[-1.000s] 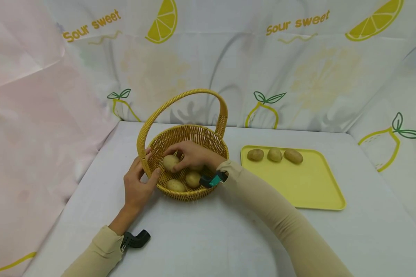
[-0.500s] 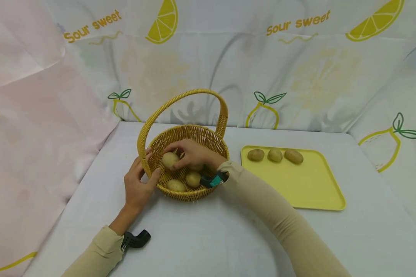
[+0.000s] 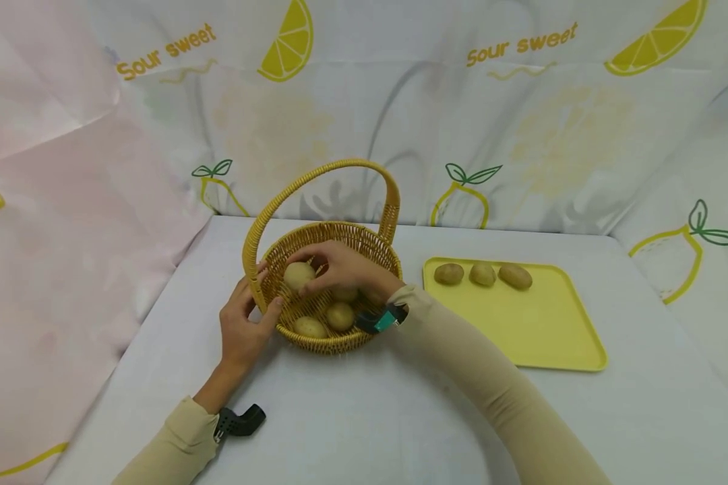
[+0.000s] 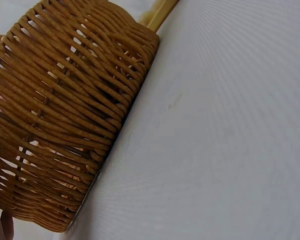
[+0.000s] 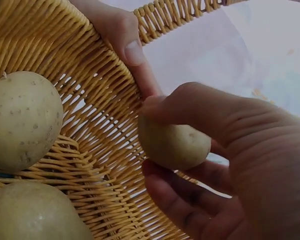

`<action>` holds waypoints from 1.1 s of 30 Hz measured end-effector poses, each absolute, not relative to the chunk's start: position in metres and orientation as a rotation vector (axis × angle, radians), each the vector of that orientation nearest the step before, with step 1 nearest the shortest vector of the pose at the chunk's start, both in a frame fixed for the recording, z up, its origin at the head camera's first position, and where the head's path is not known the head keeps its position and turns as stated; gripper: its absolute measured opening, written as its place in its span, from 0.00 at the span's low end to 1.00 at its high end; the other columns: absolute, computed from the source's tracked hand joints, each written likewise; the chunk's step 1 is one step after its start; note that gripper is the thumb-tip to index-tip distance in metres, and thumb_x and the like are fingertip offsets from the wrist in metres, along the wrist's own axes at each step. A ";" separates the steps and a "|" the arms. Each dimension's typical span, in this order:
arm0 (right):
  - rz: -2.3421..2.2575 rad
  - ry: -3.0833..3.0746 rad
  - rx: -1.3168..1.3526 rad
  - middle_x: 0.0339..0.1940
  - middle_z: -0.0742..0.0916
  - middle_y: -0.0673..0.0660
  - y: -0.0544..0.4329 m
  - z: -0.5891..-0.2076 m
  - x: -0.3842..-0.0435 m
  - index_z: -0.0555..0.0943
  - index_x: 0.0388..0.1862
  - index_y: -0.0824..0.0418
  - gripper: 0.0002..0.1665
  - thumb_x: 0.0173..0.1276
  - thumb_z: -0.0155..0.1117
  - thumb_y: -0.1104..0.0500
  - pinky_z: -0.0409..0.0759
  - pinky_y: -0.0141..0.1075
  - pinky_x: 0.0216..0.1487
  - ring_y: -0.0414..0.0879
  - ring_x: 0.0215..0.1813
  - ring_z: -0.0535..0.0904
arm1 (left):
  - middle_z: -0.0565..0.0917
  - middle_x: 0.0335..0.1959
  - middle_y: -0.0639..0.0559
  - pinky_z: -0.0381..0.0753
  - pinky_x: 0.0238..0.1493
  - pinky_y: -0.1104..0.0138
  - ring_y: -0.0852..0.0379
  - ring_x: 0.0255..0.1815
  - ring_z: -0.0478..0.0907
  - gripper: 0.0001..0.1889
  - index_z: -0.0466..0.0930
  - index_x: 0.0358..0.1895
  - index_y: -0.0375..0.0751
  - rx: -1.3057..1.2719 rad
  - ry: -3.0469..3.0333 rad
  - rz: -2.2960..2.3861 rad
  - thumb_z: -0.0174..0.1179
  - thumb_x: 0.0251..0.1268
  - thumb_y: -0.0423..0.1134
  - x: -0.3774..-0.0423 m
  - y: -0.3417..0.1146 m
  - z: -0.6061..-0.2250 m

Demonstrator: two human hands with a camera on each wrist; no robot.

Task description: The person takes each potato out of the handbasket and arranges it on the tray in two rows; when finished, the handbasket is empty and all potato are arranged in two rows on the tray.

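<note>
In the head view a woven wicker basket (image 3: pixel 330 345) with a tall arched handle stands on the white table. My right hand (image 3: pixel 342 266) reaches inside it and pinches a potato (image 3: pixel 299 276) between thumb and fingers. That potato (image 5: pixel 172 142) appears in the right wrist view above the basket's woven bottom. With my left hand (image 3: pixel 243 330) I grip the basket's left rim by the handle's foot. Other potatoes lie in the basket, among them a speckled potato (image 3: pixel 310 327) and a rounder potato (image 3: pixel 340 315). My right hand and wrist partly cover the ones behind.
To the right lies a yellow tray (image 3: pixel 540 330) with three potatoes (image 3: pixel 482 273) in a row along its far edge. A lemon-print cloth (image 3: pixel 352 87) hangs behind the table and at both sides. The left wrist view mostly holds the basket's outer wall (image 4: pixel 65 100) and white tablecloth.
My right hand has risen slightly with the potato, and its wrist has shifted a little to the right. The left hand keeps its hold on the basket. The head view has tilted slightly.
</note>
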State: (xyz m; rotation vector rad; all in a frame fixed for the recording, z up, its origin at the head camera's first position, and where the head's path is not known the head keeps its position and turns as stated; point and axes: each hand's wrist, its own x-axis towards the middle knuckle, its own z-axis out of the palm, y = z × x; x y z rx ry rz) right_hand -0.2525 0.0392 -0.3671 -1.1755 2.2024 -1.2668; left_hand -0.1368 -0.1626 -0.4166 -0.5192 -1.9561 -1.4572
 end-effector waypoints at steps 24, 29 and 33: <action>-1.446 2.360 -1.160 0.58 0.85 0.55 0.074 -0.349 -0.234 0.83 0.65 0.63 0.31 0.63 0.80 0.61 0.85 0.37 0.49 0.45 0.48 0.86 | 0.74 0.66 0.23 0.73 0.62 0.74 0.25 0.67 0.71 0.25 0.76 0.62 0.16 -0.517 -1.973 -1.456 0.63 0.60 0.17 -0.132 -0.161 -0.411; -1.488 2.375 -1.103 0.56 0.85 0.54 0.083 -0.349 -0.229 0.83 0.64 0.62 0.30 0.63 0.80 0.60 0.85 0.39 0.49 0.46 0.48 0.86 | 0.74 0.66 0.24 0.73 0.62 0.74 0.25 0.66 0.71 0.25 0.76 0.62 0.15 -0.513 -1.975 -1.448 0.63 0.59 0.17 -0.132 -0.161 -0.410; -1.510 2.391 -1.042 0.56 0.85 0.54 0.091 -0.350 -0.225 0.83 0.64 0.62 0.30 0.62 0.80 0.60 0.85 0.39 0.50 0.48 0.48 0.85 | 0.75 0.65 0.24 0.75 0.62 0.72 0.25 0.66 0.72 0.25 0.76 0.62 0.16 -0.509 -1.971 -1.442 0.63 0.60 0.18 -0.134 -0.162 -0.413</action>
